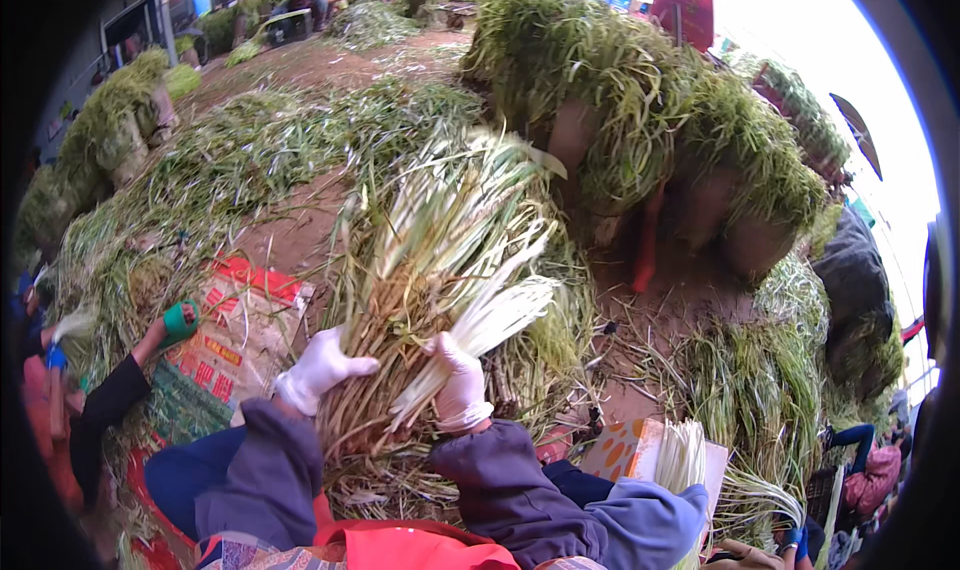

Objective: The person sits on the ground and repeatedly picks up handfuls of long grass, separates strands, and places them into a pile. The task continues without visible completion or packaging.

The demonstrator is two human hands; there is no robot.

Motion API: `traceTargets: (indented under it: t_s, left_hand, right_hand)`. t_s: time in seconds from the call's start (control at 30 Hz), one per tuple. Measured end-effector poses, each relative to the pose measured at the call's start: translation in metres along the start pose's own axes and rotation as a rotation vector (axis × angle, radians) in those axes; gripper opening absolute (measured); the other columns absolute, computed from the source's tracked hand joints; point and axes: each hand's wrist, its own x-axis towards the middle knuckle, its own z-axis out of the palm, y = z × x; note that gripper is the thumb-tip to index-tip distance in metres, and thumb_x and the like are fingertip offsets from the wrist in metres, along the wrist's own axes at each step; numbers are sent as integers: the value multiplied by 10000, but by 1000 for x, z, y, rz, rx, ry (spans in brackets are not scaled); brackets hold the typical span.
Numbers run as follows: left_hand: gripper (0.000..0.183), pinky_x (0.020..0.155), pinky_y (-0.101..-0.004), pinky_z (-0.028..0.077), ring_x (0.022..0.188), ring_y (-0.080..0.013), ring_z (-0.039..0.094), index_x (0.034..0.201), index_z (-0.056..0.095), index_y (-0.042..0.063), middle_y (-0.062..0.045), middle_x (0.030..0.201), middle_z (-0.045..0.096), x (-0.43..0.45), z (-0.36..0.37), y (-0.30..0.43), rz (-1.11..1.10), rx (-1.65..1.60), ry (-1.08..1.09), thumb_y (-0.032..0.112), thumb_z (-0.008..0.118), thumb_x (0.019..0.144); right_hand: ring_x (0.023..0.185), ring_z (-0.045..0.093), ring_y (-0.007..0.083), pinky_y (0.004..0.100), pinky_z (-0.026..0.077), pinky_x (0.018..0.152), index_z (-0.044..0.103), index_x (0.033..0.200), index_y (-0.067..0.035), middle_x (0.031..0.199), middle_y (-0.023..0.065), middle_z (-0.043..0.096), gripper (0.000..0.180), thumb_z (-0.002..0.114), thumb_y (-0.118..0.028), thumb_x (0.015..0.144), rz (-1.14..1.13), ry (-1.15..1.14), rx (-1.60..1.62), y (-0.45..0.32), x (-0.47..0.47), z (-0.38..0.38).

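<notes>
My right hand (459, 390), in a thin white glove, is closed around a bunch of peeled white stalks (502, 315) that look like garlic shoots. The bunch points up and to the right, its pale upper part fanned out. To its left, my left hand (326, 367), also gloved, lies against the brownish lower ends of a large heap of unpeeled stalks (442, 225). Its thumb sticks out over the heap; the other fingers are partly hidden, so whether they grip anything is unclear. The heap lies directly before me, between and beyond both hands.
A printed sack (225, 337) lies left, near another person's black sleeve (112, 412) and green-banded hand (180, 322). Right, a carton (626, 450) stands beside a white stalk bundle (681, 454). Tall piles of green stalks (600, 82) rise ahead. Trimmings (300, 142) litter the earth floor.
</notes>
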Motion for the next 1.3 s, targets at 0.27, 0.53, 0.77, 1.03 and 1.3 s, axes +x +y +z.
traceTargets:
  t_s: [0.27, 0.53, 0.77, 1.03, 1.3]
  left_hand:
    - [701, 872, -327, 463, 919, -264, 634, 1170, 546, -4, -167, 1013, 655, 45, 20, -70, -143, 506, 267, 309, 815, 604]
    - [673, 740, -373, 509, 805, -322, 640, 1260, 493, 15, -218, 882, 643, 66, -7, -23, 81, 834, 247, 392, 681, 735]
    - [190, 803, -393, 408, 901, -236, 585, 918, 681, 120, -49, 943, 649, 63, -8, -50, 303, 853, 642, 220, 642, 762]
    - [268, 730, -407, 489, 825, -307, 624, 888, 684, 108, -135, 856, 659, 101, 4, -41, -178, 893, 413, 340, 658, 756]
    - [222, 598, -205, 469, 680, -59, 584, 964, 669, -1, -25, 811, 678, 43, 5, 27, 148, -30, 169, 134, 712, 793]
  right_hand:
    - [869, 567, 191, 392, 425, 808, 572, 920, -69, 924, 51, 613, 181, 613, -233, 854, -60, 346, -156, -43, -14, -44]
    - [846, 608, 198, 351, 512, 720, 557, 1023, -82, 1005, 91, 605, 218, 527, -266, 910, -1, 133, 99, -114, -51, -22]
    - [445, 312, 53, 227, 308, 484, 513, 1187, 1, 547, -75, 310, 314, 459, -156, 921, 332, -109, 799, -60, -53, -90]
    - [391, 313, 62, 250, 297, 445, 606, 1010, -23, 516, -67, 336, 235, 452, -184, 936, 239, -124, 724, -61, -37, -92]
    - [383, 389, 59, 246, 352, 397, 577, 966, -15, 515, -52, 413, 209, 433, -165, 946, -50, -277, 675, -92, -43, -73]
